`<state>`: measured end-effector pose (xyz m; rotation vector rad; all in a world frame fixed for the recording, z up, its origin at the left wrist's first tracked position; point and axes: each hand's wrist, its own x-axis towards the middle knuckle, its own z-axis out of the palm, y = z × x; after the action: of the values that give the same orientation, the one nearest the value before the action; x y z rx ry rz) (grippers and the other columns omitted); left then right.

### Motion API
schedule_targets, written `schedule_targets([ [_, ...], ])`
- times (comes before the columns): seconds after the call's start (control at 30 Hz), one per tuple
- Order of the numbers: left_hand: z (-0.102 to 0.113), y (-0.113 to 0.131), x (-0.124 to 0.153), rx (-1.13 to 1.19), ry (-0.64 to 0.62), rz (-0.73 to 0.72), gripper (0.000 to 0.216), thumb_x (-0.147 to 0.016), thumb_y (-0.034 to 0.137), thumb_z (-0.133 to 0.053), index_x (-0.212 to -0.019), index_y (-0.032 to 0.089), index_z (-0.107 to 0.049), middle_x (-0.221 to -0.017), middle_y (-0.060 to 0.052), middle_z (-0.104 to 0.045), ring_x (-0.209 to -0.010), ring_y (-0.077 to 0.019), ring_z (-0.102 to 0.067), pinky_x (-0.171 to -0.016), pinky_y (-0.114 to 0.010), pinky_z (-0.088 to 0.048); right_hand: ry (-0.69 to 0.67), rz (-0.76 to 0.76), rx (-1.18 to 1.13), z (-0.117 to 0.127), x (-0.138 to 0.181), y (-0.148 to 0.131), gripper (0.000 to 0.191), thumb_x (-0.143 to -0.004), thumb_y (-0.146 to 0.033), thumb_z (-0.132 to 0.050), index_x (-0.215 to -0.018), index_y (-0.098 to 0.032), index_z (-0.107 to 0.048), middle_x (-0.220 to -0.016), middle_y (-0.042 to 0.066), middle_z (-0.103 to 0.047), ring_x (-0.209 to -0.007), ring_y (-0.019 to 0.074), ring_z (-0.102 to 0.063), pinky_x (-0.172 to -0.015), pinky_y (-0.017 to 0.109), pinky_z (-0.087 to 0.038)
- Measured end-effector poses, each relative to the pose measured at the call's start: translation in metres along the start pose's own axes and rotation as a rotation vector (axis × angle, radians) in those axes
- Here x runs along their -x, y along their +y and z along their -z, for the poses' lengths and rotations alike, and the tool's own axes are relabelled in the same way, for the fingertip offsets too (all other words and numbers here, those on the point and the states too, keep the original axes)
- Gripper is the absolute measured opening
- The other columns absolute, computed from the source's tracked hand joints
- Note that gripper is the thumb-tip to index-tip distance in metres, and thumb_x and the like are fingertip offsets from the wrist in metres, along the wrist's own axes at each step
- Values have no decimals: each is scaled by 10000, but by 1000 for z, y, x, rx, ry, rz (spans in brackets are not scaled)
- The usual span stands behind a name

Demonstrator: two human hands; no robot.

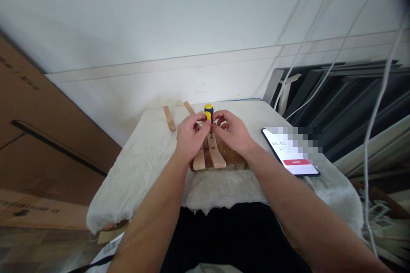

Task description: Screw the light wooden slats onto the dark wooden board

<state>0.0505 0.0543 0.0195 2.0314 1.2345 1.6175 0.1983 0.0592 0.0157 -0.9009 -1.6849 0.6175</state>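
A stubby yellow-and-black screwdriver (209,110) stands upright, tip down, over a pale wooden strip (218,158) with holes along it. My left hand (191,135) pinches the lower part of its handle from the left. From the right, the curled fingers of my right hand (233,131) close around the same handle. The strip lies on a dark brown wooden board (238,158), and a second pale strip (199,161) rests beside it, partly covered by my left hand. What the screwdriver's tip touches is too small to make out.
Two more wooden strips, one at the back left (169,118) and one farther back (188,107), lie on the white cloth (144,170). A phone (293,153) showing a timer is at the right. White cables (374,128) hang there; a large cardboard box (48,145) stands left.
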Motion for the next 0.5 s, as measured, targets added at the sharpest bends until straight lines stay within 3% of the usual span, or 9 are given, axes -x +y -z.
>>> schedule_targets([
  [0.2,2,2,0,-19,5,2,193,-774,342,-641,-833,159,-663,-800,-29,-675,-565,-89,-530,-549,-220,-436,-20,-12,2,1,0,-1,132,-747,-261,-622,-844,-191,-566,-818,11,-597,-683,125,-534,-582,256,-440],
  [0.33,2,3,-1,-32,-27,-27,168,-807,294,-600,-879,164,-678,-801,-27,-675,-589,-91,-542,-565,-219,-436,-8,-6,-10,1,0,-2,157,-755,-267,-611,-884,-192,-565,-878,22,-604,-699,128,-537,-566,252,-436],
  [0.5,1,4,0,-7,32,10,182,-769,301,-642,-881,160,-668,-808,-25,-673,-540,-79,-504,-529,-214,-425,-3,-8,16,1,0,-2,121,-762,-263,-605,-856,-193,-574,-828,15,-607,-674,126,-531,-583,260,-435],
])
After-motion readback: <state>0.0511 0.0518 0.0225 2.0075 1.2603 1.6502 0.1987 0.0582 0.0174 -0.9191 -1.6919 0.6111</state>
